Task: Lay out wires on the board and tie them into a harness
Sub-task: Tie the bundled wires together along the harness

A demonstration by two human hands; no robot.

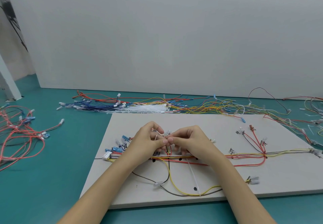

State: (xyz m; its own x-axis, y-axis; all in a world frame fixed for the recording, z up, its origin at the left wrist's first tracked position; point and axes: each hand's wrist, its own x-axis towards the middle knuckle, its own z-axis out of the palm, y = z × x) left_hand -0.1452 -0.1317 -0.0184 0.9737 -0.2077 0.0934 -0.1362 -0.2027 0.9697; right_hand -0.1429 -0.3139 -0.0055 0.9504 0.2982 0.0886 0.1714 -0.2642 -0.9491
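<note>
Harness tie, mid-board.
I see left hand (148, 140) and right hand (187, 140) pinching one tie (156, 137) above the wires (244, 154) on the board (192, 120).

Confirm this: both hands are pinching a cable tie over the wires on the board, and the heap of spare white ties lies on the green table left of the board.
Wrong place: in the head view the spare white ties lie beyond the board's far edge. Both hands, left and right, do pinch a cable tie over the wires.

Loose wires (201, 106) crowd behind the board (192, 120).
</note>
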